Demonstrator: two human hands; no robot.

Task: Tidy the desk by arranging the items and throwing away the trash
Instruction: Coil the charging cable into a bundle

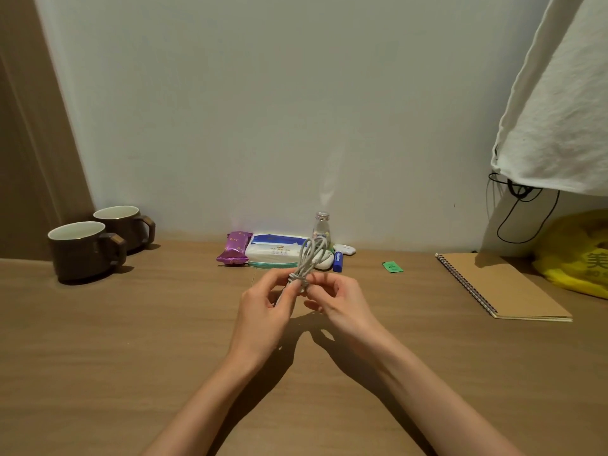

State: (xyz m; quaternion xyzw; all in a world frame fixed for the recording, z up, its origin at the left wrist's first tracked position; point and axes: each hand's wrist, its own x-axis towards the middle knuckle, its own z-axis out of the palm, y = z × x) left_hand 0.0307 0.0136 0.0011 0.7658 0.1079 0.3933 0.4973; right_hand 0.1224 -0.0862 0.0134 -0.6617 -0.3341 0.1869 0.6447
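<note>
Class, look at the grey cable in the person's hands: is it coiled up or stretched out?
Coiled. The grey cable is gathered into long loops, wrapped near the bottom, where the left hand and right hand pinch it.

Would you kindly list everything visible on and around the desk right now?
mugs: two, dark brown, back left of desk
snack wrapper: one, purple, by wall
tissue pack: one, white and blue, beside wrapper
small bottle: one, clear, by wall
tube: one, blue, right of tissues
packet: one, green, centre right
notebook: one, brown, spiral-bound, right
plastic bag: one, yellow, far right
cloth: one, white, hanging upper right
cable: one, grey, coiled, held above desk
left hand, right hand: both gripping cable
</note>
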